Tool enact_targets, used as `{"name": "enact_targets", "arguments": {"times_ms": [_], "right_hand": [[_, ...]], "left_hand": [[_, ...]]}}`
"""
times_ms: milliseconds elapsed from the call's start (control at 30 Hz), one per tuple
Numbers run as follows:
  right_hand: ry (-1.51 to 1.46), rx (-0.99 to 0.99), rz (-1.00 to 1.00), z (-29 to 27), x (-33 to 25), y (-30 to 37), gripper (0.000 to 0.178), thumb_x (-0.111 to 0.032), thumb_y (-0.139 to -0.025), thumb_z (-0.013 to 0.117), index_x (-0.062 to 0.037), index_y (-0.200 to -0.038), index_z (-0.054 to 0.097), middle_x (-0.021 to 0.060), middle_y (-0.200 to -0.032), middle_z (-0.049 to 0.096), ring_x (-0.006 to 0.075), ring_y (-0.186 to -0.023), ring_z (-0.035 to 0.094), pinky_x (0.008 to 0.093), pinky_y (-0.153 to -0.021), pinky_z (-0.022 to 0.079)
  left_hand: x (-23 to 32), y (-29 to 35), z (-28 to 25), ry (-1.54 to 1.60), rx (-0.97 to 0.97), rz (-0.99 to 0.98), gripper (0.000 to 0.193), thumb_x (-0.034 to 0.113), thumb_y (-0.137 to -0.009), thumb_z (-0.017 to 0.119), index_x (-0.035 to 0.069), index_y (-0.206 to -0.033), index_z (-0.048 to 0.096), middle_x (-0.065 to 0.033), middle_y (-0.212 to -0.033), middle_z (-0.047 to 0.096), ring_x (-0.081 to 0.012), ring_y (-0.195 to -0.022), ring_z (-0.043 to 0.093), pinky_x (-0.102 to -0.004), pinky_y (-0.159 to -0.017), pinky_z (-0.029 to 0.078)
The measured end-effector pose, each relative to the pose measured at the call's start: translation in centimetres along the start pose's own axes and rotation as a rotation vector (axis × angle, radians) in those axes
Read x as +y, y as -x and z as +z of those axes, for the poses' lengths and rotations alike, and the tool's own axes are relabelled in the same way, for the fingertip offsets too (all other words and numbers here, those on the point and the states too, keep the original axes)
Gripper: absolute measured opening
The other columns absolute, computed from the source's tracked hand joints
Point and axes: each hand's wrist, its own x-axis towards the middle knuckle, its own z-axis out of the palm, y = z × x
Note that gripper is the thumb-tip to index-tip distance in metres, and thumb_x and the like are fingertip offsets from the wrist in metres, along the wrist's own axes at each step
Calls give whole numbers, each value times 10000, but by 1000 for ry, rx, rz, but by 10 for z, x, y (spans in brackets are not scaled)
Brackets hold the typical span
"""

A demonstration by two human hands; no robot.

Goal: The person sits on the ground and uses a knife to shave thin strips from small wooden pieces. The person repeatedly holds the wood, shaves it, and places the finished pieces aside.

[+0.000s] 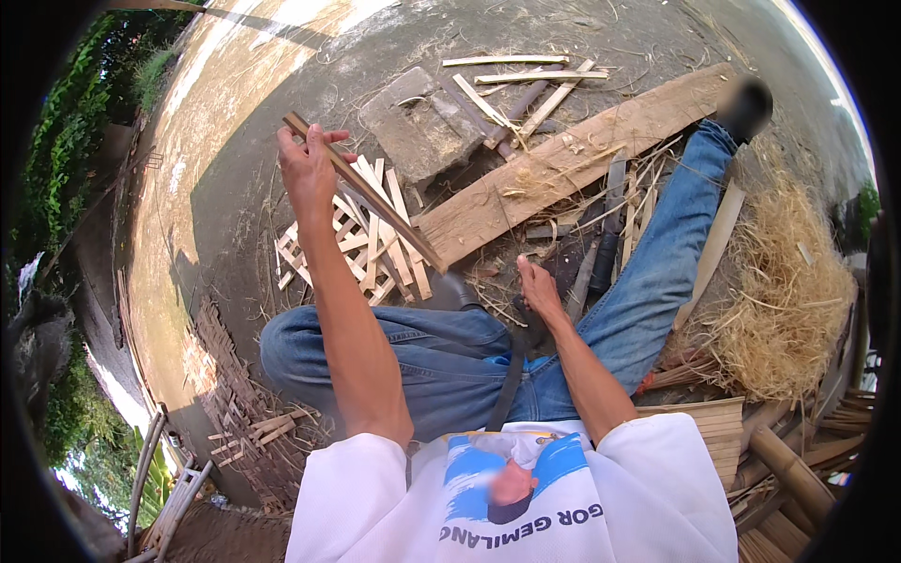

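Observation:
My left hand [308,174] is raised at the left, gripping the upper end of a long brown bamboo strip [380,202]. The strip slants down to the right, its lower end by the near end of a wooden plank [572,159]. My right hand [540,289] is low between my legs, fingers curled, beside a dark object [530,327]; what it grips is not clear. Under and beyond the bamboo strip lies a crisscrossed pile of pale cut strips [371,239].
A rough concrete block [420,122] sits beyond the pile. More pale sticks [554,103] lie behind it. Dark long tools [608,235] rest between the plank and my outstretched leg [671,253]. Shavings [784,281] are heaped at the right; a woven mat [239,403] is at the left.

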Motion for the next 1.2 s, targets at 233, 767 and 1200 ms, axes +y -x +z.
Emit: {"name": "enact_targets", "arguments": {"times_ms": [233, 767, 1200], "right_hand": [[2, 49, -145, 8, 11, -16, 712, -657, -987, 493, 25, -821, 615, 176, -744, 653, 283, -625, 649, 427, -656, 521], [-574, 145, -83, -28, -22, 7, 458, -512, -984, 633, -83, -847, 549, -19, -633, 505, 88, -474, 485, 263, -432, 421], [-280, 604, -297, -31, -13, -22, 349, -332, -958, 710, -15, -894, 579, 21, -631, 554, 118, -476, 543, 303, -433, 450]], "left_hand": [[-167, -54, -8, -806, 313, -80, 692, 342, -969, 640, -19, -1492, 366, -294, -1303, 635, -399, -1218, 628, -498, -1034, 480], [-160, 95, 202, -536, -381, 203, 465, 348, -945, 663, 31, -1285, 660, -257, -1191, 689, -418, -1172, 633, -477, -990, 500], [-172, 135, 218, -560, -354, 531, 347, 221, -942, 671, 28, -1231, 682, -234, -1302, 629, -433, -1212, 595, -465, -1051, 467]]}}
